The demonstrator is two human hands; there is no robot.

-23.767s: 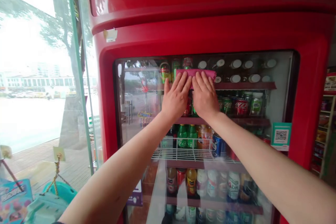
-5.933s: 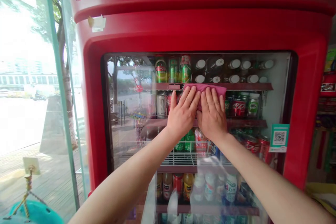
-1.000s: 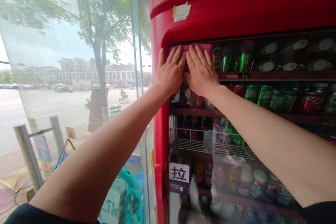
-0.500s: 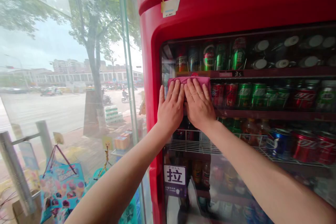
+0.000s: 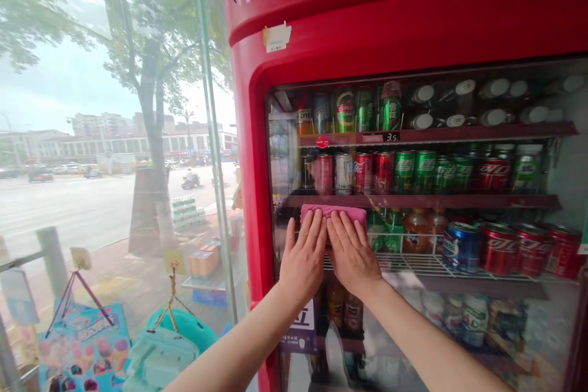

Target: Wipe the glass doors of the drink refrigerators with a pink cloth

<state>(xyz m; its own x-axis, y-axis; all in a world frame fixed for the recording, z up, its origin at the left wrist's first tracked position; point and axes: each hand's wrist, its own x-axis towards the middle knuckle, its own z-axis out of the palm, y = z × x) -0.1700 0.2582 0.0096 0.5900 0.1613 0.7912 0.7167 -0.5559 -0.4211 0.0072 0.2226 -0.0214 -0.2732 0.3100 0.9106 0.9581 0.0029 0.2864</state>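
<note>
The left hand and right hand lie flat, side by side, on a pink cloth against the glass of a red fridge. Fingers are straight and narrowly spaced, the left little finger set apart. The cloth is toward the glass's left side, just below the second shelf down. Cans and bottles stand behind the glass; at left, a tree shows outside

A head-worn camera looks forward and down, close before a red drinks cooler, the street at left.
</note>
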